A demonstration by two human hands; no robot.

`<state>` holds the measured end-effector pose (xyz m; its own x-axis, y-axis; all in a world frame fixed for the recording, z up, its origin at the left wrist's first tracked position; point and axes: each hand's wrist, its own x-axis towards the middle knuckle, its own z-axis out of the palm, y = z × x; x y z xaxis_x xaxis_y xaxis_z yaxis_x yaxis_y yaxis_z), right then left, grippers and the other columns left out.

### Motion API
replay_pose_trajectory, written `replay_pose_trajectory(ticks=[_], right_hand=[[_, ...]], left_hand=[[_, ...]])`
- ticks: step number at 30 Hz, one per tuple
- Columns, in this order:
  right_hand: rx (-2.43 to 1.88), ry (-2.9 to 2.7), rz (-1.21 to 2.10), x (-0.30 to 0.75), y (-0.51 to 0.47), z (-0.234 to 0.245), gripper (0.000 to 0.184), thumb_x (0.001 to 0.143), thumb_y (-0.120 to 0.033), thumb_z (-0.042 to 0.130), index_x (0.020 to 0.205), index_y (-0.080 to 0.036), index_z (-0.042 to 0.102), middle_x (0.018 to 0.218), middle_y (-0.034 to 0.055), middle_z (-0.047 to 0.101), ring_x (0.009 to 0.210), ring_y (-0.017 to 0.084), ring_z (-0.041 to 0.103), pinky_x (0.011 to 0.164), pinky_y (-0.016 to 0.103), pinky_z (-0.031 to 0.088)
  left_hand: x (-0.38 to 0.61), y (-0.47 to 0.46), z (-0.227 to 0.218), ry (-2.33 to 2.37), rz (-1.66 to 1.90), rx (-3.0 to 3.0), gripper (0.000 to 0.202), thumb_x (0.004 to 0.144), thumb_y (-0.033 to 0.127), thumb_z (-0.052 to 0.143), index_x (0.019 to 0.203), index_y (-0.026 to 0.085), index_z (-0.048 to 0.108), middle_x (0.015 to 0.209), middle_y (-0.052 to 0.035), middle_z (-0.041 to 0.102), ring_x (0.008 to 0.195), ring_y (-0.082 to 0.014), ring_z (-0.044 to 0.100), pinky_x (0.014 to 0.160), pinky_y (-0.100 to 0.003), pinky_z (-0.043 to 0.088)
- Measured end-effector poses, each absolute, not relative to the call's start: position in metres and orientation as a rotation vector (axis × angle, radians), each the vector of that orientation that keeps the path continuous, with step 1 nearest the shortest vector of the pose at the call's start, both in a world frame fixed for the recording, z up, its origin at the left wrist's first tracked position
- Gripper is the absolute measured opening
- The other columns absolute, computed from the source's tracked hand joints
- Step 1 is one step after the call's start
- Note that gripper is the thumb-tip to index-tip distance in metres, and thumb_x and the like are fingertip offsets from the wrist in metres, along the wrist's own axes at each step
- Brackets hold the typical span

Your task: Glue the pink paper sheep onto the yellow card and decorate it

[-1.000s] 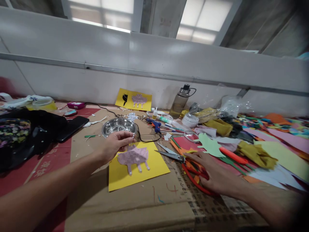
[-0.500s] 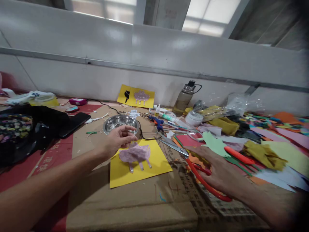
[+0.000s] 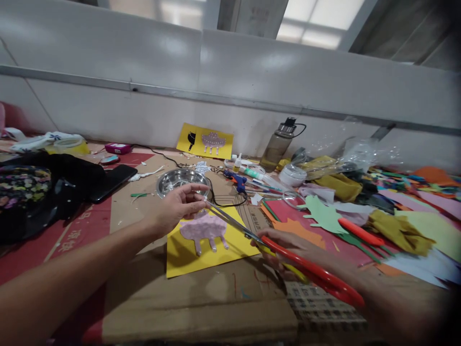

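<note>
My left hand (image 3: 176,207) is raised over the top edge of a yellow card (image 3: 209,245), fingers pinched on something small and pale that I cannot make out. A pink fuzzy animal shape (image 3: 202,229) with several legs is stuck on that card. My right hand (image 3: 288,250) grips red-handled scissors (image 3: 288,257), their blades slightly apart. The blade tips point left and reach the pinched fingers of my left hand. Just behind my left hand sits a steel bowl (image 3: 182,180).
A black bag (image 3: 36,192) and a phone (image 3: 111,176) lie at the left. A second yellow card (image 3: 205,141) leans on the wall beside a water bottle (image 3: 279,144). Coloured paper scraps (image 3: 360,211), a blue glue gun (image 3: 237,180) and orange-handled scissors (image 3: 356,231) crowd the right side.
My right hand picked the red scissors up off the table and swung their blades left to my left hand's fingertips. My left hand stayed above the card.
</note>
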<state>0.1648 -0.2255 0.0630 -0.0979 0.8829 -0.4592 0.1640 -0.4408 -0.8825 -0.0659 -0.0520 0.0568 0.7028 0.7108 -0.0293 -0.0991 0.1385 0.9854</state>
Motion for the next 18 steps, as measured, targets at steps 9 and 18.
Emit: replay_pose_trajectory(ticks=[9, 18], right_hand=[[-1.426, -1.105, 1.587, 0.153, -0.231, 0.061, 0.063, 0.064, -0.064, 0.071, 0.109, -0.023, 0.056, 0.070, -0.0008, 0.045, 0.062, 0.012, 0.047, 0.054, 0.026, 0.043], [-1.393, -1.154, 1.501, 0.147, -0.231, 0.063, 0.048, 0.071, -0.062, 0.067, 0.103, -0.027, 0.058, 0.066, -0.0018, 0.044, 0.060, 0.012, 0.048, 0.052, 0.026, 0.044]], left_hand=[[-0.065, -0.052, 0.056, 0.510, 0.711, 1.245, 0.046, 0.068, 0.020, 0.079, 0.108, 0.016, 0.055, 0.073, 0.0006, 0.066, 0.056, -0.0068, 0.054, 0.048, -0.017, 0.033], [-0.064, -0.052, 0.054, 0.498, 0.736, 1.205, 0.049, 0.062, 0.019, 0.082, 0.098, 0.017, 0.048, 0.072, -0.0007, 0.068, 0.061, -0.0106, 0.061, 0.047, -0.016, 0.036]])
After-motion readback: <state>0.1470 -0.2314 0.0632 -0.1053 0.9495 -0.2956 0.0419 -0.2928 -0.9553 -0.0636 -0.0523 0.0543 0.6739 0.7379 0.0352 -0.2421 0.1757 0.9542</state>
